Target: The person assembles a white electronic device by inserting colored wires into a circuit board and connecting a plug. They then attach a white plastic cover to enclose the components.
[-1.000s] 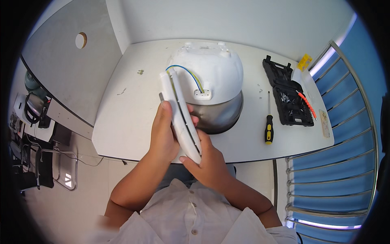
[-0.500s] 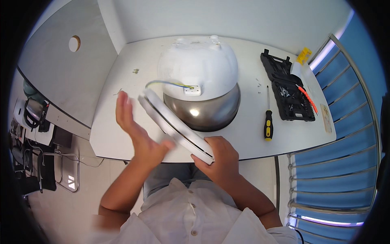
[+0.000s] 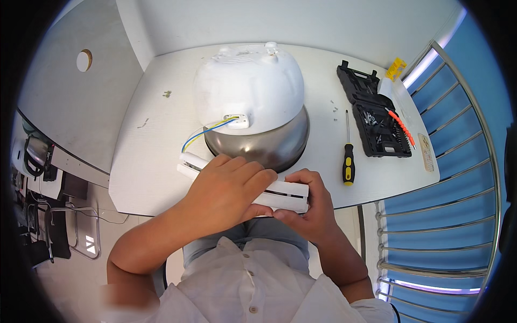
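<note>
While the left hand (image 3: 221, 191) wraps over the middle of the long white plastic casing (image 3: 288, 203), the right hand (image 3: 312, 207) grips its right end. The casing is by the middle of the tabletop's (image 3: 145, 180) front edge, its left end farther back. I cannot tell if it touches the tabletop. A dark gap runs along it, so even squeezing, with fingertips off the gap, seems best. 2 wires (image 3: 207, 129), 1 blue and 1 yellow-green, go from its left end to the round appliance body (image 3: 253, 86); keep them loose and not pinched. That body is close behind, so a big swing could bump it. The screwdriver (image 3: 349, 161) and open tool case (image 3: 383, 148) lie toward the right edge. More room seems to be toward the front left corner.
</note>
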